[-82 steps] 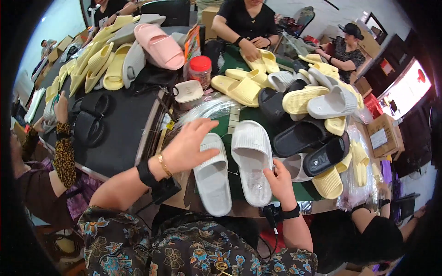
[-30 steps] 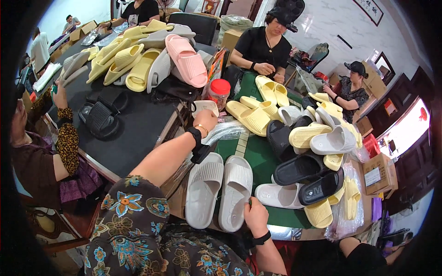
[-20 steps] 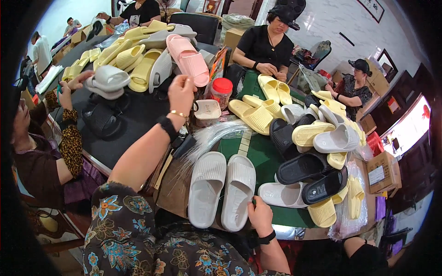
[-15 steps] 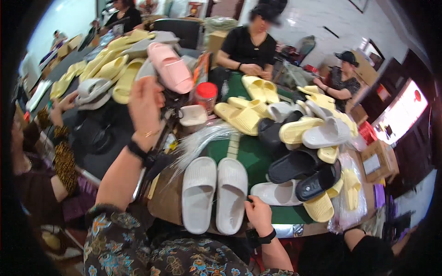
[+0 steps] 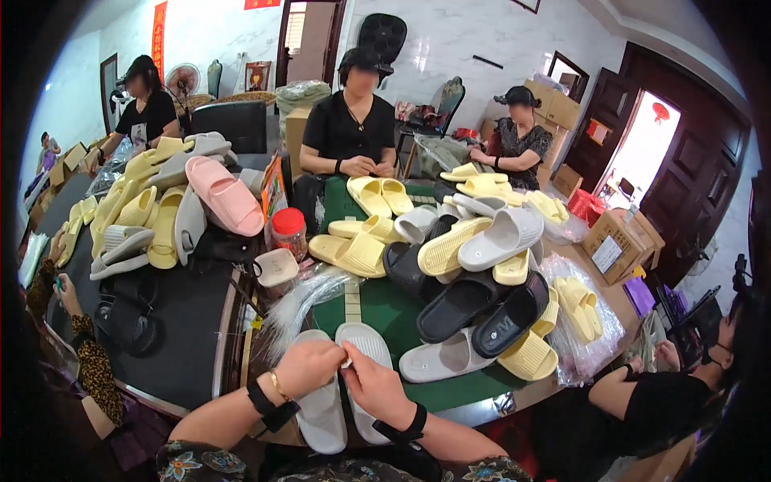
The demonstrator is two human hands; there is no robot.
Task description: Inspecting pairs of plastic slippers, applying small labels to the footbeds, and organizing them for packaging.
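Both hands are now meeting over the pair of white slippers.

The left hand (image 5: 309,368), which a moment ago was reaching up toward the pink slipper (image 5: 225,195) on the far pile, is now back at the near edge of the desk (image 5: 377,309), its grip pinched together against the right hand (image 5: 376,389); whether something small is clamped between the fingertips cannot be told. The white slippers (image 5: 341,386) are lying side by side beneath them, beside a bundle of thin clear strands (image 5: 301,301).
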